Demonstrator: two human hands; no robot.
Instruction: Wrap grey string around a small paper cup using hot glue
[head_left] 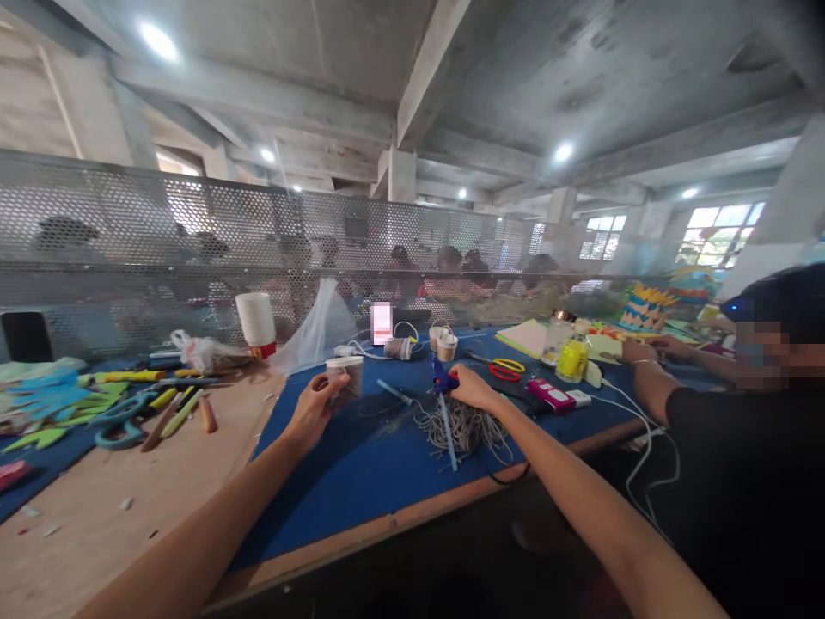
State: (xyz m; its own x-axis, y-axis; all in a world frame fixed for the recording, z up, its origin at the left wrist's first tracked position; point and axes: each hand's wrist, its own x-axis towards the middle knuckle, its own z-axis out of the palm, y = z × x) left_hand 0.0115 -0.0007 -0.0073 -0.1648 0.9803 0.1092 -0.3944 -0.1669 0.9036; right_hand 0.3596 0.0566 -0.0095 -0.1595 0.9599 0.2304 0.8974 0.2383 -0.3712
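Observation:
A small paper cup (351, 371) with cord around its lower part is in my left hand (320, 401), whose fingers close on its left side. My right hand (471, 387) grips a blue glue gun (442, 376) above a tangled heap of grey cord (473, 427). A translucent glue stick (448, 430) extends from the gun toward the table's front edge. Another glue stick (394, 392) lies on the blue mat between my hands. Behind them are a cord-wrapped cup (398, 348) on its side and small cups with handles (446, 346).
Stacked white cups (255, 319), blue-handled scissors (121, 421) and markers are at left. Red-yellow scissors (506, 370), a magenta box (550, 395) and a yellow bottle (572, 358) lie right. A phone (381, 324) stands behind. Another person (741, 456) sits at right; white cables hang nearby.

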